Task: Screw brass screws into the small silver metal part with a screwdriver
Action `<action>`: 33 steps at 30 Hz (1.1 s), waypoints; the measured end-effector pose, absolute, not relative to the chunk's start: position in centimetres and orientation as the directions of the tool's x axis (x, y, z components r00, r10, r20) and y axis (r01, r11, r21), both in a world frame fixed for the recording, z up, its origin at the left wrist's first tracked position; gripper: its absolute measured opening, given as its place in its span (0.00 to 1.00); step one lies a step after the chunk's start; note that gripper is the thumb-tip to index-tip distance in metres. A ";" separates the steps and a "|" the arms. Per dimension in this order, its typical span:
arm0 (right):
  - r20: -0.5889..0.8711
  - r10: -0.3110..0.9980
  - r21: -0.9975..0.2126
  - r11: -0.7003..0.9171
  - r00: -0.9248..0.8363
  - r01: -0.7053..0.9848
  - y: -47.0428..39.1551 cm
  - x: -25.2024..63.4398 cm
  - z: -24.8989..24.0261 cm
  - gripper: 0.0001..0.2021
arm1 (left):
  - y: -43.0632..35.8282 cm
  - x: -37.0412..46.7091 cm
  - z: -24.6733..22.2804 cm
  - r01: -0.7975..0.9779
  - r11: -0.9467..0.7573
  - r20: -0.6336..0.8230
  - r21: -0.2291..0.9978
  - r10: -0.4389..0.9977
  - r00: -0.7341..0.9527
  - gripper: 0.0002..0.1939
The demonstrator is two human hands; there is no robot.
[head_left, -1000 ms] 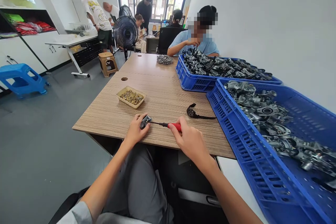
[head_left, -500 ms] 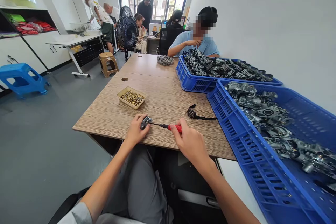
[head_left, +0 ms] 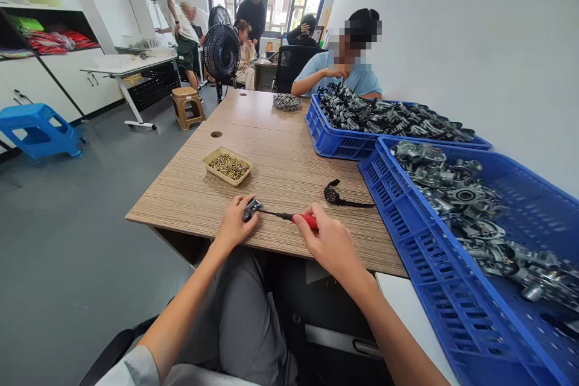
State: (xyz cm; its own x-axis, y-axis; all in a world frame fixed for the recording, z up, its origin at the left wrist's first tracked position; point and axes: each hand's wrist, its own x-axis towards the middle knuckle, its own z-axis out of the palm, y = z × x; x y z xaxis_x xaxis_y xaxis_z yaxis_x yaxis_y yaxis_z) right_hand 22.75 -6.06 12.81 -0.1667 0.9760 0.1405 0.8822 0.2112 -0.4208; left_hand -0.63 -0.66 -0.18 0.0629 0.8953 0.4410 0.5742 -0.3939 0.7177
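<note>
Near the front edge of the wooden table [head_left: 181, 193], my left hand [head_left: 235, 222] is closed around a small grey metal part [head_left: 252, 210], pinning it to the tabletop. My right hand [head_left: 326, 238] grips the red handle of a screwdriver [head_left: 307, 220]. Its dark shaft points left and its tip meets the metal part; the exact contact spot is too small to make out. Just beyond my left hand stands a cream tray [head_left: 240, 180] of small brass-coloured screws. A black wristwatch [head_left: 332, 194] lies past my right hand.
On the right, a blue crate [head_left: 434, 277] holds grey metal castings. Behind it another blue crate [head_left: 330, 143] is heaped with dark metal parts. A person in a light blue shirt [head_left: 316, 67] sits at the far end, near a pile of small metal pieces [head_left: 286, 102].
The screwdriver and my right hand have shifted very slightly, with the tip still at the metal part. My left hand keeps its hold. The whole view has moved a little.
</note>
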 end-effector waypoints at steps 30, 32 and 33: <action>0.239 0.879 -0.514 0.475 -0.413 0.715 -5.2 24.5 13.6 0.10 | -0.7 -0.5 0.0 0.597 -0.389 0.417 0.702 0.904 0.099 0.24; 0.236 0.883 -0.513 0.467 -0.405 0.720 -5.3 24.5 13.7 0.09 | -0.7 -0.5 0.0 0.595 -0.389 0.415 0.704 0.904 0.101 0.24; 0.235 0.885 -0.509 0.465 -0.403 0.724 -5.3 24.5 13.7 0.09 | -0.7 -0.5 0.0 0.593 -0.389 0.414 0.705 0.905 0.102 0.24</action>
State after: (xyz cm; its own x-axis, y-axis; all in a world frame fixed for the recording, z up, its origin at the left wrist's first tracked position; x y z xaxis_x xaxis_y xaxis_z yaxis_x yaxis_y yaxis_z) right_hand 24.49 -5.27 13.75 -0.4029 0.8846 0.2349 0.7240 0.4650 -0.5095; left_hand -0.51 -0.72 0.01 0.1017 0.9045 0.4141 0.5934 -0.3892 0.7046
